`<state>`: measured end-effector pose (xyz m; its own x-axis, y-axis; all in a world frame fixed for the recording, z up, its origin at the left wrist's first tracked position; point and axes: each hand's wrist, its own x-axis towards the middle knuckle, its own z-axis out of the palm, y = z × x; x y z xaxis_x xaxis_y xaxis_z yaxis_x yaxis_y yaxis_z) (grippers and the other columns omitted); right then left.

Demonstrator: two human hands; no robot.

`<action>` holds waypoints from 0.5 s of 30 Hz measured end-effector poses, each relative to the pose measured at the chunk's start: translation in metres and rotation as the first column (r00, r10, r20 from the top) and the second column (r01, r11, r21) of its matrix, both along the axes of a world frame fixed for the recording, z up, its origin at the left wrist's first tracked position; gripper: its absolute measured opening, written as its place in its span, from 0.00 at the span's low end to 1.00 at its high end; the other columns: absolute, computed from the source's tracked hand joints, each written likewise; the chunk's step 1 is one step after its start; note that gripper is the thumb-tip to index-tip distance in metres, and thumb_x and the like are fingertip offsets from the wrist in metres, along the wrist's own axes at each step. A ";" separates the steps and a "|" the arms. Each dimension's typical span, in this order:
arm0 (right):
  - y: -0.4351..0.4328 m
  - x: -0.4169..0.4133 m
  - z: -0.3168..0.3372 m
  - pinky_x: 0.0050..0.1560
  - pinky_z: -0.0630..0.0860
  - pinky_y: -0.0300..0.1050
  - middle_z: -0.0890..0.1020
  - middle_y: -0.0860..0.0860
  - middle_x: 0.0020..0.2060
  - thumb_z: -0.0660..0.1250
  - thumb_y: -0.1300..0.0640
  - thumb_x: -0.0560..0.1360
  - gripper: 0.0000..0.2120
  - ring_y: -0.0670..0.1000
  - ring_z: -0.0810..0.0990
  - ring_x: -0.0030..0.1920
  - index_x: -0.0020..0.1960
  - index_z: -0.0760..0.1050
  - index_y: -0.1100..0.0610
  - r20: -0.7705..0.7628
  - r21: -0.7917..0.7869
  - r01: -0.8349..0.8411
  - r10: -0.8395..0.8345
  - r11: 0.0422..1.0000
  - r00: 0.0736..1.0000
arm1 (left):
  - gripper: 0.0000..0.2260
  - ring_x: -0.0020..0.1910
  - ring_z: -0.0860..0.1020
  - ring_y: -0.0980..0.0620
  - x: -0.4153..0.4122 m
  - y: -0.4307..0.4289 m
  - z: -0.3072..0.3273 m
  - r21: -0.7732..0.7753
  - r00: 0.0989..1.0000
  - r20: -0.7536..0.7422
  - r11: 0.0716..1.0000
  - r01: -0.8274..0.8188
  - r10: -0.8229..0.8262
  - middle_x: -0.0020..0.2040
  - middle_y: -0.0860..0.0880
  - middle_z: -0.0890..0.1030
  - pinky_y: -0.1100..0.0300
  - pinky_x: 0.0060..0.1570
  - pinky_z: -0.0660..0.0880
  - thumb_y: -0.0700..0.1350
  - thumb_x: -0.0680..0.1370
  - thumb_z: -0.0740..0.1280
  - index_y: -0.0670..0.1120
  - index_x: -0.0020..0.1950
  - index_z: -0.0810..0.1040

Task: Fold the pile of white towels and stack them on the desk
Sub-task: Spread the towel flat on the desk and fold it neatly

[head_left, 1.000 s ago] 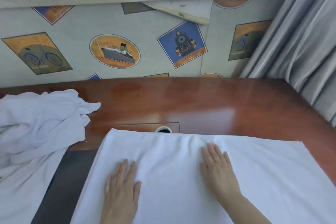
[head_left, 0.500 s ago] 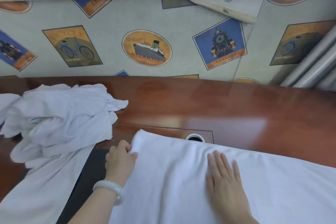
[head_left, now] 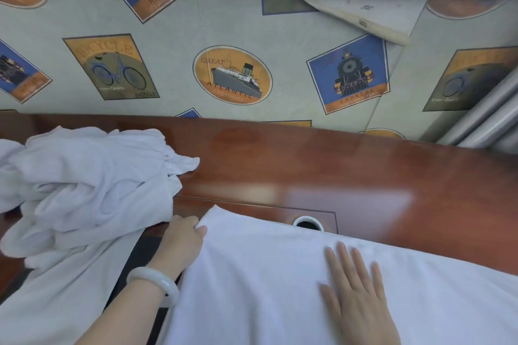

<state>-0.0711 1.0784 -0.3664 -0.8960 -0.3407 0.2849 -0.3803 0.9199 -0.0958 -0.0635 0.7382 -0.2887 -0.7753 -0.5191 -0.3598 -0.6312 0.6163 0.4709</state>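
Note:
A white towel lies spread flat on the red-brown wooden desk, reaching from the middle to the right edge of view. My left hand pinches the towel's far left corner, which is lifted slightly off the desk. My right hand presses flat on the towel's middle with straight fingers. A rumpled pile of white towels sits on the desk at the left, spilling toward the near edge.
A round cable hole in a rectangular desk panel sits just beyond the towel's far edge. A dark mat shows between pile and towel. A patterned wall backs the desk; grey curtain folds hang at the right.
My left hand left the towel's surface, moved to its far left corner and took hold of it. The view has swung left. My right hand has stayed flat on the towel.

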 end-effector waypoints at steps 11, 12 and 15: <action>0.002 0.002 0.001 0.72 0.55 0.63 0.67 0.54 0.75 0.40 0.40 0.82 0.27 0.50 0.45 0.80 0.76 0.62 0.46 -0.008 0.033 -0.032 0.032 0.999 0.999 | 0.19 0.56 0.71 0.40 -0.006 0.000 -0.010 -0.027 0.998 0.002 0.998 -0.060 0.060 0.52 0.43 0.69 0.52 0.56 0.71 0.49 0.82 0.59 0.46 0.32 0.66; 0.002 0.001 0.001 0.73 0.55 0.63 0.67 0.54 0.75 0.40 0.39 0.82 0.27 0.50 0.46 0.80 0.76 0.62 0.46 0.000 0.026 -0.035 0.035 0.999 0.999 | 0.19 0.57 0.71 0.41 -0.006 -0.003 -0.009 -0.073 0.998 0.022 0.996 -0.053 0.055 0.53 0.43 0.69 0.52 0.57 0.72 0.49 0.82 0.59 0.47 0.32 0.66; -0.001 0.003 0.002 0.75 0.49 0.59 0.70 0.54 0.72 0.39 0.39 0.82 0.28 0.51 0.52 0.79 0.74 0.64 0.46 0.041 0.010 -0.019 0.019 1.000 0.999 | 0.19 0.56 0.70 0.43 -0.008 -0.009 -0.009 -0.110 0.999 0.044 0.994 -0.011 0.016 0.52 0.45 0.67 0.52 0.58 0.72 0.52 0.82 0.60 0.48 0.32 0.66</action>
